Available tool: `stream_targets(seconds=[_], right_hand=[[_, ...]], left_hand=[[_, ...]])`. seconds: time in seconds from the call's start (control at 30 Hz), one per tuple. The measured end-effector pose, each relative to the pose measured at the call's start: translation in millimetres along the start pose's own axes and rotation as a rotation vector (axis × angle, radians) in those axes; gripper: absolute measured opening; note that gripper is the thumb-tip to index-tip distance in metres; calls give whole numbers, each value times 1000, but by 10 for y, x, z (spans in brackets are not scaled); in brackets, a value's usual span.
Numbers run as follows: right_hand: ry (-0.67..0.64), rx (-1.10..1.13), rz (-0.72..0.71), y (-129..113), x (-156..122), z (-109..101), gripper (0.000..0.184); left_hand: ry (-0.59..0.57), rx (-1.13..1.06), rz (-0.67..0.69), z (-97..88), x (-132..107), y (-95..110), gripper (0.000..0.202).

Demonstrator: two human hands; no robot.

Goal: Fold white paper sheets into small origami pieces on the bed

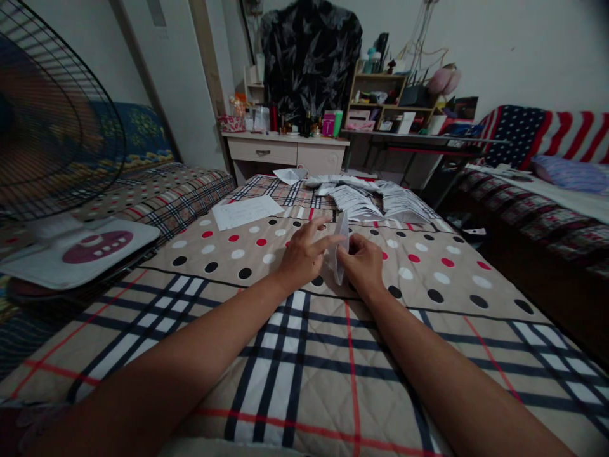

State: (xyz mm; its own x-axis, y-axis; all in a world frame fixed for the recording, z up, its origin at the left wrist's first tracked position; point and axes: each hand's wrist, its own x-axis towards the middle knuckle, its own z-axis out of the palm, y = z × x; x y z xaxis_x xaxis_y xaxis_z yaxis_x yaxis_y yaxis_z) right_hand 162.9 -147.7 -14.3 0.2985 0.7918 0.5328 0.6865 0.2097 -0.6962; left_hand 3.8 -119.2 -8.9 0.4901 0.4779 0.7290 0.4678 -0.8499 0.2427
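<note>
A folded white paper piece (339,260), like a small envelope, stands on edge above the bed, seen almost side-on. My right hand (361,260) pinches its near right side between thumb and fingers. On the other side, my left hand (307,251) has its fingers spread, with the index finger reaching across to the paper's face; whether its thumb touches is hard to tell. Just beyond lie fanned stacks of similar folded white papers (354,202). A flat white sheet (248,212) with faint writing rests to the left, and another white paper piece (289,176) lies farther back.
The quilted bedspread (271,368) has plaid and dots. A fan (95,244) stands at the left. Behind the bed are a white dresser (264,152) with bottles and boxes, and a shelf (380,108). A second bed or couch (537,203) is at the right.
</note>
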Motion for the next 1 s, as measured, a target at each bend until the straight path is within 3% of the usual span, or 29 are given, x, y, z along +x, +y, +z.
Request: stream_targets(seconds=[0.23, 0.4, 0.5, 0.63, 0.73, 0.83, 1.0], right_hand=[[-35, 40, -22, 36, 3, 22, 23], [-100, 82, -48, 54, -4, 46, 25], [-121, -22, -5, 24, 3, 32, 24], [-152, -247, 66, -21, 43, -4, 9], [-214, -401, 76, -49, 78, -29, 28], [-239, -531, 52, -57, 111, -58, 32], [-159, -363, 70, 73, 182, -90, 24]], left_hand=[[-110, 369, 11, -70, 15, 39, 33], [-361, 446, -69, -81, 23, 58, 36], [-436, 473, -90, -82, 38, 75, 29], [-455, 473, -28, -66, 62, 105, 24], [-463, 472, 14, -34, 72, 128, 22], [-480, 477, 25, -13, 81, 139, 21], [-436, 451, 5, -39, 70, 87, 22]])
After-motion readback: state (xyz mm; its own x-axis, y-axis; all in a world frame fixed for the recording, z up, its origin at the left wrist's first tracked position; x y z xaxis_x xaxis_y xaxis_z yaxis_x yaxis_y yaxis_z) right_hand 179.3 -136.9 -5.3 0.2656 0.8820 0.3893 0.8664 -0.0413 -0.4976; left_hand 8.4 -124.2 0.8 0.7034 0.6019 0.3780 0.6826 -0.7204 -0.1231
